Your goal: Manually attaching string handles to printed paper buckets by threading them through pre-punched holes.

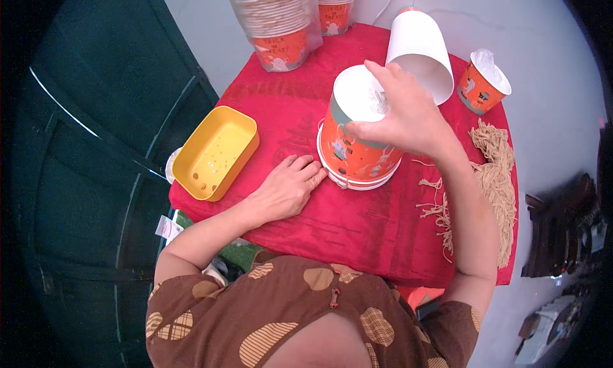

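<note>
Upside down on the red cloth stands an orange paper bucket (354, 148) with a white base facing up and several white rims stacked at its bottom. From above, my right hand (405, 109) grips its base end, thumb on the near side and fingers over the far edge. My left hand (290, 186) lies on the cloth, fingers stretched out and tips beside the bucket's lower rim; it holds nothing. A thin string or cord handle shows along the rim near those fingertips.
A yellow tray (246, 148) with small bits inside sits at left. Tall stacks of paper buckets (281, 49) stand at the back. A white bucket stack (418, 45) lies on its side behind my right hand. Beige cords (498, 176) and a small orange bucket (482, 90) are at right.
</note>
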`<action>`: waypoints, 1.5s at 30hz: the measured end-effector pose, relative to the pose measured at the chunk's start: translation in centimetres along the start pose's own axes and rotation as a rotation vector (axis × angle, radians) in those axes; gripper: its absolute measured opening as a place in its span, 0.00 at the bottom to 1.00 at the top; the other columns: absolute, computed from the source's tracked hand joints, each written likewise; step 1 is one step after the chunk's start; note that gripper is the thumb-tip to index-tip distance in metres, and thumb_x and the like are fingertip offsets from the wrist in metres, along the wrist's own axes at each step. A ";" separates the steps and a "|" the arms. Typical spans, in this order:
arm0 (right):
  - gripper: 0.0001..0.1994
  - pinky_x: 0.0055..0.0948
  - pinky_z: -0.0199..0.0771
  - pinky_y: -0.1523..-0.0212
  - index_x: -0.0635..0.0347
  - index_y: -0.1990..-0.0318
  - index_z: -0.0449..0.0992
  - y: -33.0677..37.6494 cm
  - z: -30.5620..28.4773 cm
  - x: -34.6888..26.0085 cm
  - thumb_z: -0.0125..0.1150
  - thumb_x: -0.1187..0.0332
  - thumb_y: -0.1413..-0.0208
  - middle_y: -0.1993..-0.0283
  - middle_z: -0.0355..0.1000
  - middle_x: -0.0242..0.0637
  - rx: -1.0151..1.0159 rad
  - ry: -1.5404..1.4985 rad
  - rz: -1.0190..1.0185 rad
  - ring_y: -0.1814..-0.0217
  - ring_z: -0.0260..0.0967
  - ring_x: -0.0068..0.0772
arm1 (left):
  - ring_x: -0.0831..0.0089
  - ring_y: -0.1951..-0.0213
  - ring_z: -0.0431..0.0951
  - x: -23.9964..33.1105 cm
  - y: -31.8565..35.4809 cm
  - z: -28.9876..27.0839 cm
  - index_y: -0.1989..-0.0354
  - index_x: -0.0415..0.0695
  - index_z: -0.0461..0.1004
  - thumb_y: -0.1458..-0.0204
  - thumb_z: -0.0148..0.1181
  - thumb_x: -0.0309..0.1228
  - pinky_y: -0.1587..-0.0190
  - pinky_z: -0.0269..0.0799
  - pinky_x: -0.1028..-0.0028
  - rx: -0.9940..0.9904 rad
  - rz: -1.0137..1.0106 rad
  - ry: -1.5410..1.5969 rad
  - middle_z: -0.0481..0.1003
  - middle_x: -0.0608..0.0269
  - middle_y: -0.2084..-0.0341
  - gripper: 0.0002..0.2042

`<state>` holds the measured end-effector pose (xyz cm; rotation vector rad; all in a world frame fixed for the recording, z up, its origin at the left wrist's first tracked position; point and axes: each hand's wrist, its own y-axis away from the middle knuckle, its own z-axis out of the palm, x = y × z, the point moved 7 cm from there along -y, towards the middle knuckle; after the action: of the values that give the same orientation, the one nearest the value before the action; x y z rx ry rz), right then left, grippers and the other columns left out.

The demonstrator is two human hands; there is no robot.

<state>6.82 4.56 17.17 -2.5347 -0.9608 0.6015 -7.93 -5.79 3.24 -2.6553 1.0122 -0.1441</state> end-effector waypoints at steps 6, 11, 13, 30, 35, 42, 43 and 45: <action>0.47 0.39 0.64 0.37 0.69 0.35 0.60 -0.8 -2.2 0.6 0.69 0.50 0.61 0.40 0.64 0.56 -0.144 -0.140 0.076 0.37 0.64 0.50 | 0.52 0.44 0.68 -0.2 0.0 0.2 0.42 0.36 0.68 0.59 0.59 0.24 0.41 0.64 0.56 -0.036 -0.038 0.058 0.70 0.50 0.49 0.29; 0.46 0.39 0.62 0.36 0.69 0.34 0.59 -0.4 -3.5 1.4 0.68 0.52 0.59 0.37 0.62 0.55 -0.169 -0.230 0.105 0.34 0.61 0.49 | 0.53 0.47 0.68 -0.2 -0.1 0.0 0.42 0.36 0.68 0.59 0.60 0.23 0.43 0.66 0.58 -0.005 -0.028 0.071 0.70 0.50 0.51 0.29; 0.46 0.39 0.61 0.36 0.69 0.34 0.58 -0.4 -3.2 1.6 0.68 0.53 0.59 0.37 0.62 0.55 -0.172 -0.238 0.116 0.34 0.61 0.49 | 0.52 0.47 0.68 -0.2 -0.1 0.2 0.42 0.36 0.68 0.60 0.60 0.22 0.43 0.66 0.58 -0.005 -0.037 0.071 0.70 0.50 0.52 0.29; 0.48 0.39 0.59 0.35 0.68 0.35 0.59 3.9 -6.2 3.7 0.68 0.55 0.68 0.36 0.61 0.54 0.050 -0.352 0.041 0.34 0.60 0.48 | 0.79 0.81 0.72 -5.9 -2.8 1.3 0.60 0.36 0.75 0.40 0.53 0.31 0.82 0.61 0.81 0.145 -0.886 1.243 0.75 0.64 0.76 0.10; 0.50 0.40 0.54 0.31 0.64 0.32 0.57 6.6 -7.2 6.3 0.64 0.53 0.68 0.32 0.57 0.52 0.114 -0.458 0.121 0.29 0.56 0.46 | 0.84 0.86 0.66 -4.8 -3.9 1.4 0.68 0.42 0.72 0.38 0.55 0.37 0.87 0.49 0.84 0.169 -0.874 1.764 0.74 0.66 0.78 0.11; 0.64 0.42 0.50 0.30 0.71 0.30 0.49 10.7 -5.8 9.6 0.54 0.21 0.62 0.29 0.52 0.54 0.176 -0.647 0.163 0.27 0.50 0.46 | 0.86 0.87 0.58 -3.3 -5.6 -2.5 0.64 0.41 0.71 0.38 0.54 0.35 0.85 0.48 0.84 0.374 -0.533 1.889 0.71 0.69 0.80 0.10; 0.64 0.42 0.50 0.30 0.71 0.30 0.49 11.1 -5.6 9.4 0.54 0.21 0.62 0.29 0.52 0.54 0.179 -0.643 0.160 0.27 0.50 0.46 | 0.87 0.87 0.57 -3.1 -5.7 -3.1 0.64 0.41 0.71 0.38 0.54 0.36 0.85 0.48 0.84 0.409 -0.491 1.881 0.71 0.69 0.79 0.10; 0.64 0.41 0.48 0.29 0.70 0.29 0.46 12.0 -5.2 9.0 0.57 0.23 0.62 0.28 0.50 0.53 0.208 -0.801 0.195 0.26 0.49 0.44 | 0.87 0.87 0.55 -2.7 -5.6 -3.3 0.63 0.41 0.71 0.38 0.54 0.36 0.85 0.46 0.84 0.437 -0.443 1.864 0.71 0.69 0.79 0.10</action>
<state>21.96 1.35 13.62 -2.2090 -0.8088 1.7539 -6.99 -0.82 8.19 -1.6418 0.4150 -2.7273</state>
